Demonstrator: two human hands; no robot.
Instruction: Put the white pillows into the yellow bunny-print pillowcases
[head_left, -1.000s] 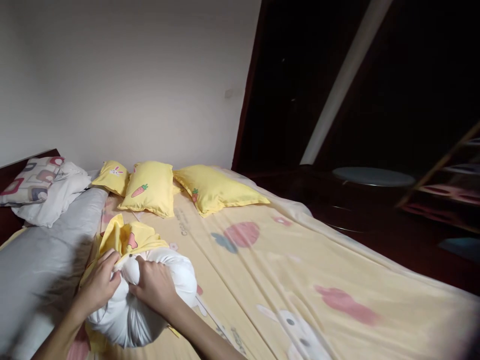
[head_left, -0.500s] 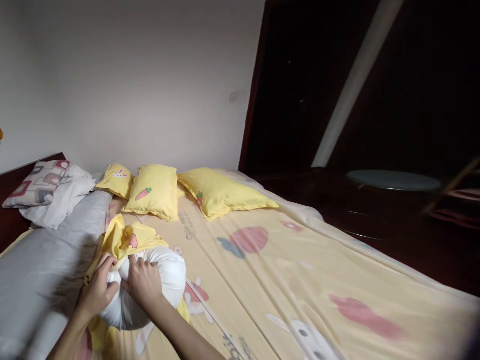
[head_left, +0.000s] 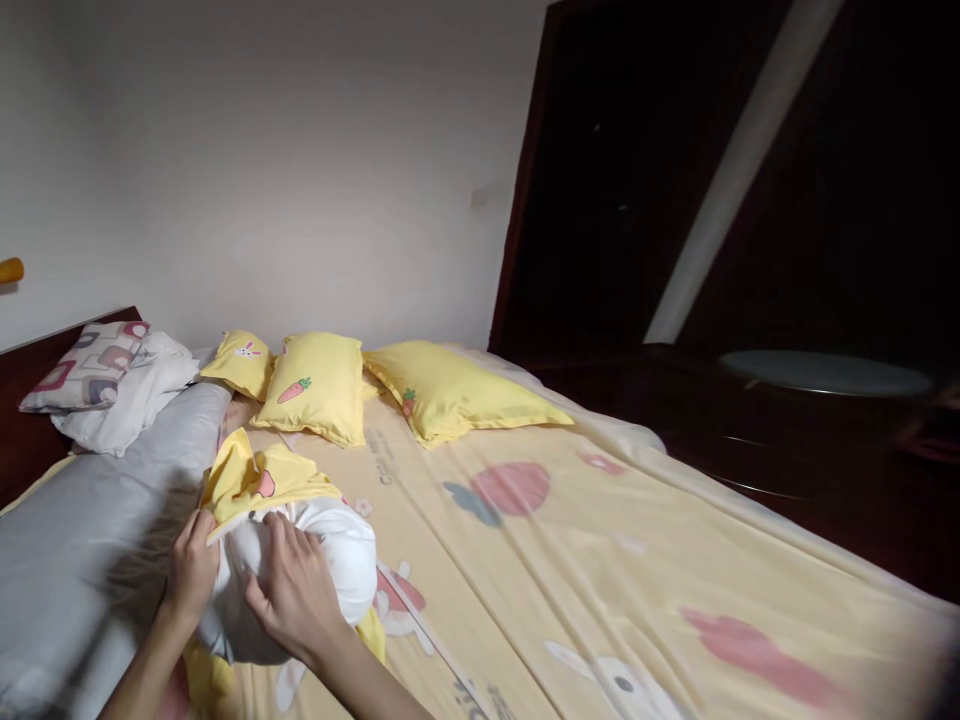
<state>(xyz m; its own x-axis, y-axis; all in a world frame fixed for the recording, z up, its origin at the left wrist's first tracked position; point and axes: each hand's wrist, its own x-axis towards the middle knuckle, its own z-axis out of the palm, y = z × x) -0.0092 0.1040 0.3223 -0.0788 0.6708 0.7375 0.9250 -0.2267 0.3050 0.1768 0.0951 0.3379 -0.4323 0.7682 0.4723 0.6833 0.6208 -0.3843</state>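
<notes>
A white pillow [head_left: 330, 560] lies on the bed, partly inside a yellow pillowcase [head_left: 259, 480] with a carrot print. My left hand [head_left: 191, 570] grips the edge of the yellow pillowcase at the pillow's left side. My right hand [head_left: 296, 595] presses on top of the white pillow, fingers curled into its fabric. Yellow cloth also shows beneath the pillow near my forearms.
Three yellow pillows [head_left: 319, 385] lie near the head of the bed on a yellow printed sheet [head_left: 600, 560]. A grey bolster [head_left: 90, 540] runs along the left, with a patterned pillow [head_left: 86, 365] and white bedding behind it. A dark wardrobe and a round table [head_left: 825, 372] stand at the right.
Both hands and the pillow have shifted slightly left and nearer to me. The left hand has moved from the pillow's top to the pillowcase edge. The camera has turned a little left.
</notes>
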